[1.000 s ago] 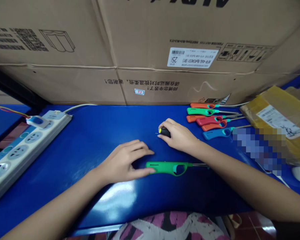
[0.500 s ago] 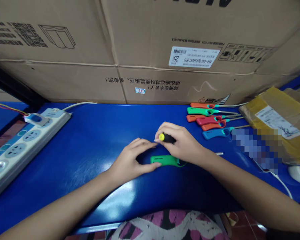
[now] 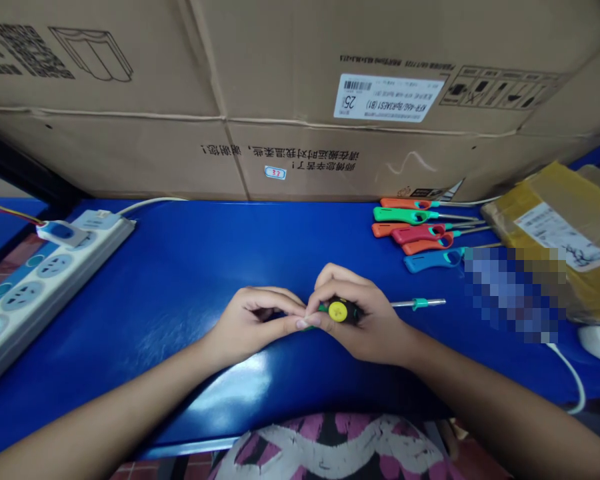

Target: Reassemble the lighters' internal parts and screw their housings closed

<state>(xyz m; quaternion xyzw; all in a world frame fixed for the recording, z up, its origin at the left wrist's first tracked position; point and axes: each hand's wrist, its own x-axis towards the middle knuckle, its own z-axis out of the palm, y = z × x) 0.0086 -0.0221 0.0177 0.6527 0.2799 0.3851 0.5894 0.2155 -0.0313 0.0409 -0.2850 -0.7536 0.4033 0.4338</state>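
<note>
My right hand (image 3: 363,313) is wrapped round a screwdriver (image 3: 338,311); the yellow end of its black handle faces me and its shaft is hidden. My left hand (image 3: 265,323) is closed in a pinch, its thumb and fingertips meeting my right fingertips. What lies between those fingertips is too small or covered to make out. Beneath both hands is a green stick lighter, mostly hidden; its metal tube (image 3: 433,303) with a turquoise collar sticks out to the right of my right hand.
Several coloured stick lighters (image 3: 420,232) lie at the back right beside a yellow-taped parcel (image 3: 555,233). A power strip (image 3: 55,267) with a plug runs along the left. A large cardboard box (image 3: 280,87) stands behind the blue table (image 3: 205,247). A white cable (image 3: 575,380) hangs at right.
My left fingers have closed from a spread pose into a pinch. My right hand and the screwdriver have come down over the green lighter, covering most of it. The view has shifted slightly.
</note>
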